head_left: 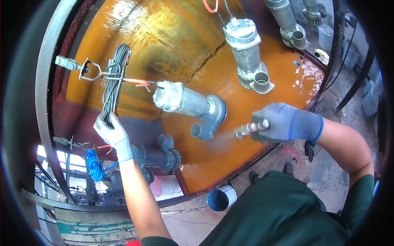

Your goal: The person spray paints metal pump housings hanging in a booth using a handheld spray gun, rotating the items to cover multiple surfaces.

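Observation:
My gloved left hand (pixel 111 130) grips the lower end of a coiled grey cable (pixel 114 80), which hangs from a metal hook (pixel 96 74). An orange strap (pixel 136 81) runs from that hook to a silver submersible pump (pixel 184 99), tilted with its grey outlet elbow (pixel 202 129) toward me. In my gloved right hand (pixel 279 123) a metal spray gun (pixel 248 128) is clasped, and a pale mist leaves its nozzle toward the pump's outlet end. The right fingers wrap around the gun and are partly hidden.
A second silver pump (pixel 247 53) hangs farther right over the orange-stained booth floor (pixel 230 102). Another pump (pixel 283 20) is beyond it. Grey pumps (pixel 158 158) and a blue cable coil (pixel 94 166) hang at lower left. A paint bucket (pixel 221 198) stands near my feet.

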Action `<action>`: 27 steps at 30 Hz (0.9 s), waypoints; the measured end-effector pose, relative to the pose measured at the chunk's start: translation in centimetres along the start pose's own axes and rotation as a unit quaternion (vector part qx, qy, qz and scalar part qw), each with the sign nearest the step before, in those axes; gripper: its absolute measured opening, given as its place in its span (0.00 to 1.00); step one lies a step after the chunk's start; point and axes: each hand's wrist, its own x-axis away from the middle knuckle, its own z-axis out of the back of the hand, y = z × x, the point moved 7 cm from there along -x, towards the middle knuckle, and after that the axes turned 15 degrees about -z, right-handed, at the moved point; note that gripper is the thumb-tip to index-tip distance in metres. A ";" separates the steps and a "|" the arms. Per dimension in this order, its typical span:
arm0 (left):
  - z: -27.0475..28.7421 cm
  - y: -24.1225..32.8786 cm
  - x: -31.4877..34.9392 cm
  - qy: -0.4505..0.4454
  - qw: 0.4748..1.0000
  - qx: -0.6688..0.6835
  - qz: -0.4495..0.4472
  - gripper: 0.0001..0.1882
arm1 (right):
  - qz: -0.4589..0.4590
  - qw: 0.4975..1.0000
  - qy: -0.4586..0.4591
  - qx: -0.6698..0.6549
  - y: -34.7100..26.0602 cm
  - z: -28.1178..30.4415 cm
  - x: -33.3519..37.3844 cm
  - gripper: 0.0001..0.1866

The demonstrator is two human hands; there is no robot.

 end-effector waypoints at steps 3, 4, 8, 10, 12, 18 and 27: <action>0.2 0.4 0.1 0.004 1.000 -0.008 -0.003 0.16 | -0.006 0.996 0.082 -0.044 0.1 0.5 -2.6 0.17; 0.3 0.5 0.1 0.004 0.999 -0.024 -0.023 0.16 | 0.000 0.996 0.081 -0.039 -0.1 0.4 -3.0 0.17; -0.1 1.1 0.4 0.026 1.000 -0.012 -0.011 0.14 | -0.012 0.991 -0.114 0.063 -1.5 -2.6 -2.8 0.16; 0.3 1.2 0.7 0.032 0.999 -0.005 -0.006 0.13 | -0.029 0.978 -0.159 0.133 -3.2 -2.2 -2.8 0.16; 0.3 1.8 0.5 0.037 0.999 -0.025 -0.017 0.11 | -0.029 0.978 -0.148 0.142 -5.7 0.1 -2.9 0.16; 0.6 2.2 1.0 0.033 0.999 -0.034 -0.011 0.13 | 0.004 0.993 -0.057 0.104 -14.3 3.6 -5.7 0.17; 0.3 1.9 1.5 0.049 0.999 -0.017 -0.013 0.17 | 0.101 0.972 0.018 0.209 -18.6 3.8 -6.1 0.17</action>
